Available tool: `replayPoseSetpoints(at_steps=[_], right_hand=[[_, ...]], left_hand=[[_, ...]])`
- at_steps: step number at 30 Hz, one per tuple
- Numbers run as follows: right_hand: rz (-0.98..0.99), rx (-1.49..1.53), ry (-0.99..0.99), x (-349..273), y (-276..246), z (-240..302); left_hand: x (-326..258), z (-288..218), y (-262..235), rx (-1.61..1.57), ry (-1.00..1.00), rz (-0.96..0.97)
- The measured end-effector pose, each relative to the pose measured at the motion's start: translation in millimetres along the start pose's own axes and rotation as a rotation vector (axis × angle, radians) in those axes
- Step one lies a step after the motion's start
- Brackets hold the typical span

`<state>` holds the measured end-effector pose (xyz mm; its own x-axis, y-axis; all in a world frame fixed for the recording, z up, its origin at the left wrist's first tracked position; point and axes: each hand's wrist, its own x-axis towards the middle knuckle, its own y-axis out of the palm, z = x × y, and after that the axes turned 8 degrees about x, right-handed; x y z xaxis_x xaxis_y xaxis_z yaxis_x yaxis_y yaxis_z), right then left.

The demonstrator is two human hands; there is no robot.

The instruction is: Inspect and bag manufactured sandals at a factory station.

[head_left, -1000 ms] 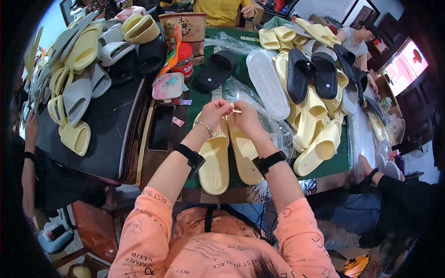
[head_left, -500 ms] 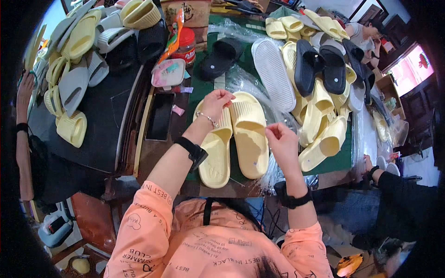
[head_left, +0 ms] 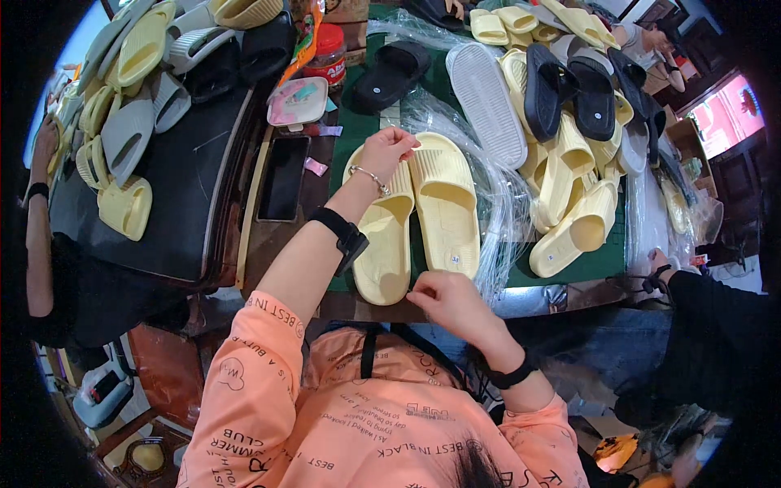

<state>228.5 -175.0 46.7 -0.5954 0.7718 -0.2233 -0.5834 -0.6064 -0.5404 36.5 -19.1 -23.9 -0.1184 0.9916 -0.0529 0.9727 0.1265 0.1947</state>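
Note:
Two pale yellow slide slippers lie side by side before me, toes pointing away: the left slipper [head_left: 384, 256] and the right slipper [head_left: 449, 213], with a small round sticker on its footbed near the heel. Over their toe straps my left hand [head_left: 389, 154] is closed in a pinch; whatever sits between its fingertips is too small to make out. My right hand [head_left: 451, 299] hovers at the heel ends, close to the right slipper, its fingers curled together. What those fingers hold, if anything, is hidden. Clear plastic strands [head_left: 506, 215] spread beside the right slipper.
Yellow, grey and black slippers [head_left: 561, 175] pile up at right; another heap [head_left: 130, 134] covers the black table at left. A black slipper [head_left: 392, 77], a red-lidded jar [head_left: 327, 57], a small plastic tub [head_left: 298, 102] and a dark phone [head_left: 282, 179] lie around. Other people work on both sides.
My right hand has come from beside the right slipper down and left to the heel ends. The left hand stays pinched over the straps. The view has shifted slightly.

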Motion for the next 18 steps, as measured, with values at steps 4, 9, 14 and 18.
replayPoseSetpoints(at_steps=[4, 9, 14, 18], right_hand=[[0.037, 0.777, -0.299, 4, -29, 4], [-0.032, 1.577, -0.227, 26, -29, 5], [-0.179, 1.797, -0.480, 30, -31, -8], [-0.018, 1.930, -0.467, 16, -38, -15]], left_hand=[[2, -4, 1, 0.039, -0.042, -0.002], [13, -10, 5, 0.267, -0.088, 0.012], [27, -1, 14, 0.751, 0.204, -0.012], [41, 7, 22, 0.843, 0.165, 0.233]])
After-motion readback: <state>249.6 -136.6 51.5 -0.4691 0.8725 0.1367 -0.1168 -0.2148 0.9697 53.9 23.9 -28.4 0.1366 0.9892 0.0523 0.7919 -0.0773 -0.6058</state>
